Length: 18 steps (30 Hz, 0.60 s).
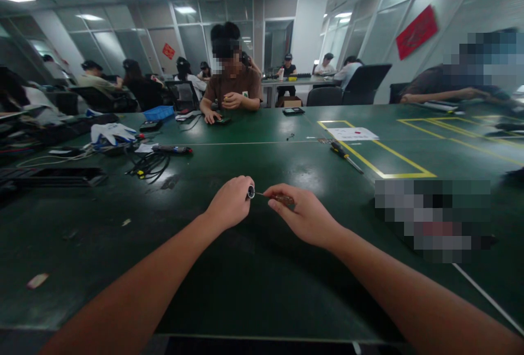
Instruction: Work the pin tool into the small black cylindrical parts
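Note:
Above the middle of the green table, my left hand [232, 201] is closed around a small dark cylinder [250, 191] with a pale ring at its end. Most of that cylinder is hidden by my fingers. My right hand [305, 212] grips a screwdriver [283, 199] with a brownish, see-through handle. Its thin shaft points left to the ringed end; whether the tip touches it or goes inside, I cannot tell.
A yellow-and-black screwdriver [340, 151] lies ahead to the right, near a white sheet [352, 134]. A blurred-out object [434, 221] sits at right. Cables [151, 164], a dark pen-shaped tool [172, 149] and white gloves [112, 134] lie left. A co-worker [233, 82] sits opposite.

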Each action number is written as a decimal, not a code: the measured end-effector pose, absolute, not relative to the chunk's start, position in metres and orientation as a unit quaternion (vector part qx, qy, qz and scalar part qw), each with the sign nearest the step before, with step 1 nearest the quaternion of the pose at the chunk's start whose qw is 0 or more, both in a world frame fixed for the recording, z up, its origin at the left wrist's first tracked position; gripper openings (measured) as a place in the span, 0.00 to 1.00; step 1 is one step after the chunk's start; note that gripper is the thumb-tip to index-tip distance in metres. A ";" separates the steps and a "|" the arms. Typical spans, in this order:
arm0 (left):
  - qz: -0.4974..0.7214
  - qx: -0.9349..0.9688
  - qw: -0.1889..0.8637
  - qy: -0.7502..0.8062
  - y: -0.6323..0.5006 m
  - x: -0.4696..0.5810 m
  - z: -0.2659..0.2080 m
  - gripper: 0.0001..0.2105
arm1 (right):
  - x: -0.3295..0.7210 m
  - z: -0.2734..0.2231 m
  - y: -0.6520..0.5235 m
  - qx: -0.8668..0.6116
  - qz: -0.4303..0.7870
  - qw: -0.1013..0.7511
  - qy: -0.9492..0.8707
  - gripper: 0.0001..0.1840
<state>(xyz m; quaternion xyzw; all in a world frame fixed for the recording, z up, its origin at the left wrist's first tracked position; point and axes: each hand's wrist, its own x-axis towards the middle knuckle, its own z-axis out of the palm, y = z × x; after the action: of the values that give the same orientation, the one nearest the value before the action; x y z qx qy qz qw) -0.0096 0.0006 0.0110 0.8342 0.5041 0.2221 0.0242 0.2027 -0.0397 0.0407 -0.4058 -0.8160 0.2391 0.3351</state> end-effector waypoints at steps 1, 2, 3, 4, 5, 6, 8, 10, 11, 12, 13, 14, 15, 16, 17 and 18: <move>0.228 0.837 0.023 0.496 0.000 -0.009 0.011 0.08 | 0.203 0.041 -0.039 -0.412 0.245 0.342 -0.808 0.10; 0.234 0.839 0.021 0.490 -0.001 -0.008 0.010 0.09 | 0.203 0.041 -0.039 -0.418 0.256 0.350 -0.799 0.10; 0.240 0.840 0.018 0.486 -0.002 -0.008 0.010 0.10 | 0.203 0.041 -0.039 -0.423 0.272 0.359 -0.786 0.10; 0.246 0.840 0.014 0.483 -0.002 -0.007 0.009 0.11 | 0.203 0.040 -0.038 -0.427 0.292 0.368 -0.773 0.10; 0.251 0.840 0.010 0.481 -0.003 -0.007 0.009 0.12 | 0.203 0.040 -0.037 -0.431 0.312 0.376 -0.759 0.10; 0.252 0.841 0.006 0.479 -0.004 -0.006 0.008 0.12 | 0.203 0.039 -0.036 -0.434 0.327 0.383 -0.747 0.11; 0.246 0.846 0.000 0.474 -0.004 -0.006 0.007 0.11 | 0.204 0.038 -0.035 -0.441 0.333 0.387 -0.738 0.12; 0.236 0.849 0.000 0.473 -0.004 -0.006 0.006 0.10 | 0.205 0.036 -0.033 -0.449 0.315 0.381 -0.744 0.12; 0.232 0.849 0.003 0.474 -0.004 -0.006 0.006 0.10 | 0.205 0.035 -0.033 -0.451 0.304 0.378 -0.749 0.12; 0.230 0.850 0.007 0.474 -0.004 -0.006 0.005 0.09 | 0.205 0.035 -0.033 -0.452 0.293 0.374 -0.754 0.12; 0.230 0.850 0.011 0.473 -0.003 -0.007 0.004 0.09 | 0.205 0.034 -0.033 -0.452 0.284 0.372 -0.760 0.11; 0.232 0.851 0.015 0.472 -0.002 -0.007 0.004 0.09 | 0.205 0.033 -0.033 -0.449 0.274 0.370 -0.766 0.11; 0.235 0.851 0.018 0.470 -0.001 -0.008 0.003 0.09 | 0.205 0.033 -0.033 -0.444 0.265 0.367 -0.773 0.11; 0.240 0.850 0.021 0.468 0.000 -0.008 0.002 0.09 | 0.205 0.033 -0.034 -0.439 0.255 0.363 -0.781 0.10; 0.247 0.850 0.024 0.465 0.001 -0.009 0.001 0.09 | 0.205 0.034 -0.034 -0.435 0.245 0.359 -0.788 0.10; 0.253 0.850 0.026 0.462 0.001 -0.009 0.001 0.09 | 0.205 0.034 -0.034 -0.433 0.239 0.354 -0.794 0.10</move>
<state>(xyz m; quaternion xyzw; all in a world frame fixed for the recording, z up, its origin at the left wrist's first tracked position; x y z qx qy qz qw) -0.0094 0.0014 0.0006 0.8496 0.4622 0.2527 0.0257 0.2045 -0.0345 0.0339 -0.4333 -0.7937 0.2386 0.3541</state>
